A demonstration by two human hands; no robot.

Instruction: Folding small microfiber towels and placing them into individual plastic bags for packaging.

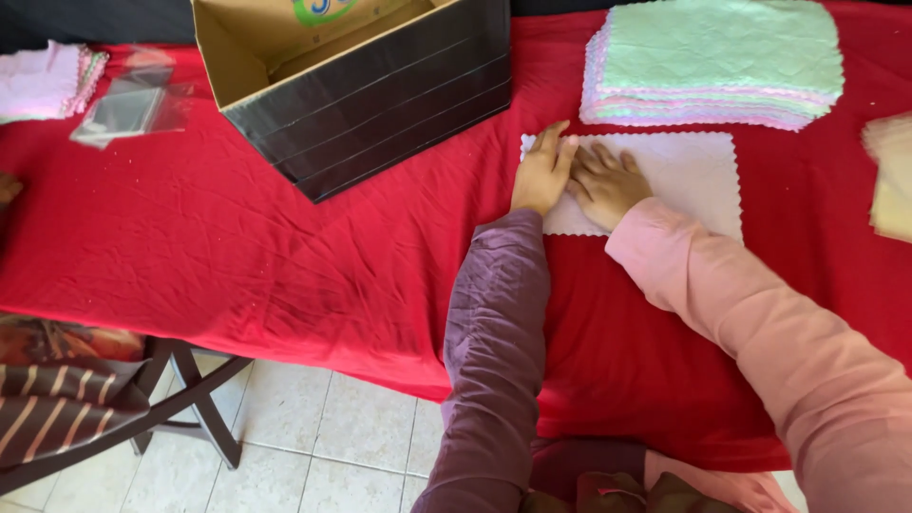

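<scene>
My left hand (542, 176) and right hand (606, 182) lie flat and open, side by side, pressing on 1 soft white cloth (689, 176) with wavy edges. It rests on the red tablecloth (285, 247), just below a stack of fuzzy cloths (714, 62).

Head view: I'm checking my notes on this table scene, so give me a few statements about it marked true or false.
1. Both hands, left hand and right hand, lie flat on a white cloth. True.
2. The tablecloth is blue. False: it is red.
3. A stack of pastel cloths sits beyond the white cloth. True.
4. The cardboard box lies to the right of the hands. False: it is to their left.
5. The left hand grips a cup. False: it holds nothing.
</scene>
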